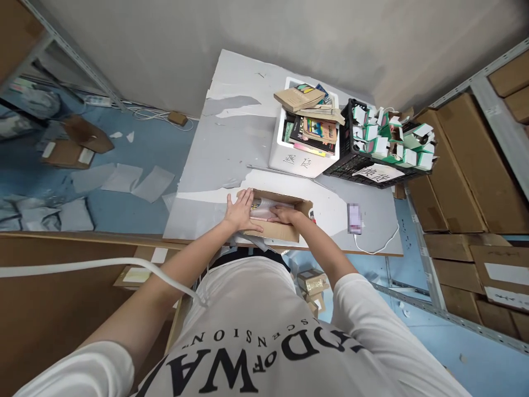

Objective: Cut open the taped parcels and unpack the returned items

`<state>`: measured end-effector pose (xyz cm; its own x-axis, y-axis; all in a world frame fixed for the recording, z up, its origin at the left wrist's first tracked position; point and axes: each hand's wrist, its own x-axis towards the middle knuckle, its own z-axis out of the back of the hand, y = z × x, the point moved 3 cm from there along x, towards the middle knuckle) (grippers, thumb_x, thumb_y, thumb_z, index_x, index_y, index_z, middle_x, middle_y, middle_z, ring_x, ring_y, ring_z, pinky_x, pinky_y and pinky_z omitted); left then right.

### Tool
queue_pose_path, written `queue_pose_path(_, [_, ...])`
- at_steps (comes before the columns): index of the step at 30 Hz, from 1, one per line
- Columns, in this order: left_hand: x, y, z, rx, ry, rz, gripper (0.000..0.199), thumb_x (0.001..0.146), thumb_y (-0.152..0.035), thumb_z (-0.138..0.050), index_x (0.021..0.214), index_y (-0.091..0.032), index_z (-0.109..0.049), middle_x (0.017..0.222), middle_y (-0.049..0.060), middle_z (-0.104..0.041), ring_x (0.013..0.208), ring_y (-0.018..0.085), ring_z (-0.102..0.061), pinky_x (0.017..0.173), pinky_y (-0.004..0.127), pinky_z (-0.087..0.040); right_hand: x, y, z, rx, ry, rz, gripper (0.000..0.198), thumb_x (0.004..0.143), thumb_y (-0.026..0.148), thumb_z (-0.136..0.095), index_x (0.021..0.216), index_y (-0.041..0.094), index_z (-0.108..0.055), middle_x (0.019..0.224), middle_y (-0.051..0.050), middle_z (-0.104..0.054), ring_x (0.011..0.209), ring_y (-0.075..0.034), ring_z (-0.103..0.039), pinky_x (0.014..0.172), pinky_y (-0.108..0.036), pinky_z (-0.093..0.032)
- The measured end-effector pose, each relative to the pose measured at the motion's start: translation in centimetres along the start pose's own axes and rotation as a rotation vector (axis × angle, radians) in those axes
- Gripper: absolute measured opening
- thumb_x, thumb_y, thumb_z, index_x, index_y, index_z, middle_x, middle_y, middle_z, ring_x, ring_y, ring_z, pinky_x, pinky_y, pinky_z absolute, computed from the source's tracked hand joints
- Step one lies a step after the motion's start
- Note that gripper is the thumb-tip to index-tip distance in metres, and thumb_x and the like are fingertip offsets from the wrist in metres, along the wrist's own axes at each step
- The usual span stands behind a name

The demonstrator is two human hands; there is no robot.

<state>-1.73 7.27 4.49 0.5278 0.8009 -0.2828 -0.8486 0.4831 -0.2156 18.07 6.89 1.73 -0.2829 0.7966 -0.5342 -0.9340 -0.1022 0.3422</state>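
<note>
A small open cardboard box (275, 232) stands at the table's near edge, right in front of me. My left hand (241, 212) lies with fingers spread over the box's left end. Reaching inside, my right hand (283, 214) rests on a clear plastic-wrapped item (262, 209), its fingers stretched out and partly behind the box wall. What lies under the wrap I cannot make out. A small red and black object (313, 216) shows just right of the box.
A white foam box (303, 164) full of books (316, 129) and a black crate (351, 171) of green-and-white cartons (380, 146) stand at the back right. A phone (354, 218) on a cable lies right. Shelves of cardboard boxes (454, 165) flank the table (194, 182).
</note>
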Motion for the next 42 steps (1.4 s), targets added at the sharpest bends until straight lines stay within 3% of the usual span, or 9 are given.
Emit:
queue_pose_path(4, [0.1,0.1,0.1,-0.015,0.016,-0.012,0.131,0.059,-0.084,-0.050,0.150,-0.004,-0.002,0.157,0.021,0.001,0.145,0.038,0.003,0.110,0.063,0.002,0.6,1.3,-0.4,-0.181,0.224,0.088,0.046,0.092,0.044,-0.048,0.128,0.016,-0.054,0.113,-0.016,-0.068,0.105,-0.030,-0.063,0.089,-0.038,-0.045])
queue_pose_path(14, [0.0,0.1,0.1,-0.039,-0.010,-0.016,0.131,0.057,-0.084,-0.052,0.151,-0.006,-0.004,0.157,0.021,-0.001,0.144,0.039,0.004,0.110,0.063,0.003,0.2,3.4,0.3,-0.326,0.206,0.056,0.032,0.087,0.029,-0.051,0.113,0.015,-0.063,0.116,-0.015,-0.067,0.106,-0.028,-0.063,0.088,-0.035,-0.046])
queue_pose_path(19, [0.2,0.2,0.4,-0.088,-0.003,0.009,0.134,0.055,-0.082,-0.058,0.151,-0.007,-0.002,0.157,0.022,-0.004,0.145,0.039,0.002,0.110,0.063,-0.003,-2.4,3.6,3.0,-0.330,0.018,0.023,0.039,0.091,0.030,-0.041,0.126,0.015,-0.049,0.118,-0.015,-0.065,0.106,-0.030,-0.062,0.088,-0.040,-0.045])
queue_pose_path(26, [0.0,0.3,0.9,-0.145,-0.004,0.035,0.138,0.053,-0.078,-0.064,0.151,-0.010,0.004,0.157,0.022,-0.005,0.145,0.036,-0.003,0.112,0.059,-0.009,-7.8,3.5,7.9,-0.262,-0.224,0.015,0.030,0.088,0.027,-0.038,0.111,0.017,-0.053,0.105,-0.013,-0.068,0.091,-0.028,-0.063,0.075,-0.034,-0.044])
queue_pose_path(31, [0.4,0.7,1.4,-0.238,0.000,0.012,0.137,0.053,-0.075,-0.066,0.151,-0.009,0.004,0.157,0.022,-0.006,0.145,0.037,-0.005,0.112,0.061,-0.012,-11.8,2.2,11.2,0.096,-0.508,0.078,0.030,0.082,0.023,-0.037,0.104,0.016,-0.056,0.100,-0.009,-0.068,0.090,-0.025,-0.060,0.079,-0.032,-0.043])
queue_pose_path(34, [0.4,0.9,2.1,-0.383,-0.015,0.023,0.121,0.066,-0.073,-0.059,0.151,-0.009,0.000,0.156,0.023,-0.010,0.145,0.037,-0.009,0.112,0.059,-0.014,-13.4,1.4,12.4,0.383,-0.649,0.155,0.029,0.079,0.024,-0.039,0.099,0.016,-0.058,0.096,-0.004,-0.066,0.086,-0.022,-0.058,0.079,-0.032,-0.044])
queue_pose_path(36, [-0.5,0.6,3.2,-0.518,-0.090,0.071,0.101,0.079,-0.067,-0.047,0.151,-0.009,-0.007,0.156,0.022,-0.015,0.145,0.035,-0.012,0.113,0.058,-0.013,-14.2,1.1,12.9,0.514,-0.718,0.158,0.026,0.078,0.024,-0.040,0.095,0.016,-0.058,0.087,-0.002,-0.064,0.080,-0.020,-0.056,0.075,-0.031,-0.044])
queue_pose_path(39, [-3.4,-1.0,5.8,-0.706,-0.378,0.162,0.079,0.089,-0.059,-0.036,0.149,-0.009,-0.021,0.156,0.020,-0.016,0.146,0.031,-0.010,0.116,0.052,-0.011,-15.4,1.7,13.2,0.560,-0.815,0.125,0.025,0.078,0.024,-0.040,0.095,0.017,-0.058,0.081,0.000,-0.061,0.077,-0.019,-0.054,0.072,-0.030,-0.044])
queue_pose_path(42, [-6.5,-5.2,8.2,-0.958,-0.497,-0.054,0.078,0.083,-0.059,-0.051,0.146,-0.018,-0.030,0.157,0.013,-0.019,0.146,0.028,-0.013,0.117,0.045,-0.017,-16.6,4.3,12.8,0.437,-0.897,0.018,0.027,0.082,0.025,-0.039,0.101,0.018,-0.057,0.081,-0.002,-0.061,0.078,-0.021,-0.055,0.074,-0.030,-0.043])
